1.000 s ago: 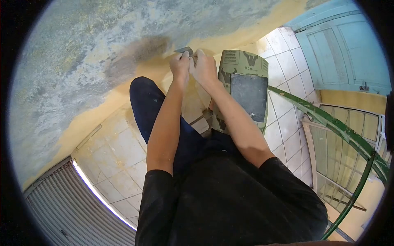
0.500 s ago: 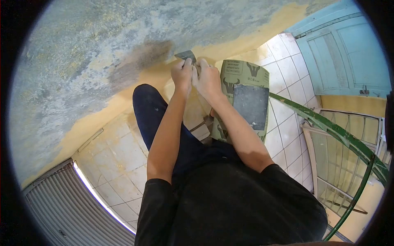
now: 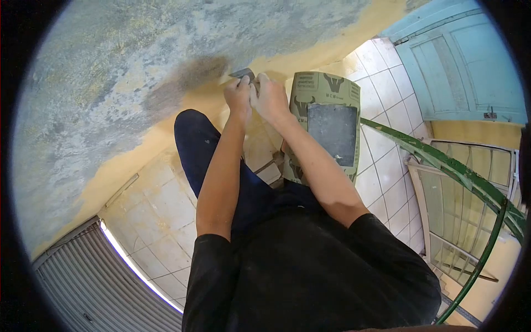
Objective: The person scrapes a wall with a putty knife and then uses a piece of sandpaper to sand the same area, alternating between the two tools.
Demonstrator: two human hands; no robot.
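Both hands are closed around a scraper [image 3: 241,72] with a broad grey blade; its handle is mostly hidden by my fingers. The blade lies against or very close to the wall [image 3: 127,83], at the lower edge of its patchy grey, worn area. My left hand [image 3: 238,97] grips from the left, thumb up near the blade. Pressed beside it, my right hand [image 3: 271,100] grips from the right. Just right of that hand is a green printed sandpaper sheet [image 3: 334,88], with a dark grey rectangular sheet [image 3: 332,134] lying on it.
A green metal rail [image 3: 431,157] curves along the right side, beside a barred metal frame [image 3: 470,188]. A blue door [image 3: 464,72] stands at the upper right. White tiles [image 3: 381,160] cover the floor. At lower left is a ribbed shutter [image 3: 88,282].
Both hands and the scraper have shifted slightly left and up along the wall. The whole view has moved a little, so the sandpaper also appears slightly higher and farther left.
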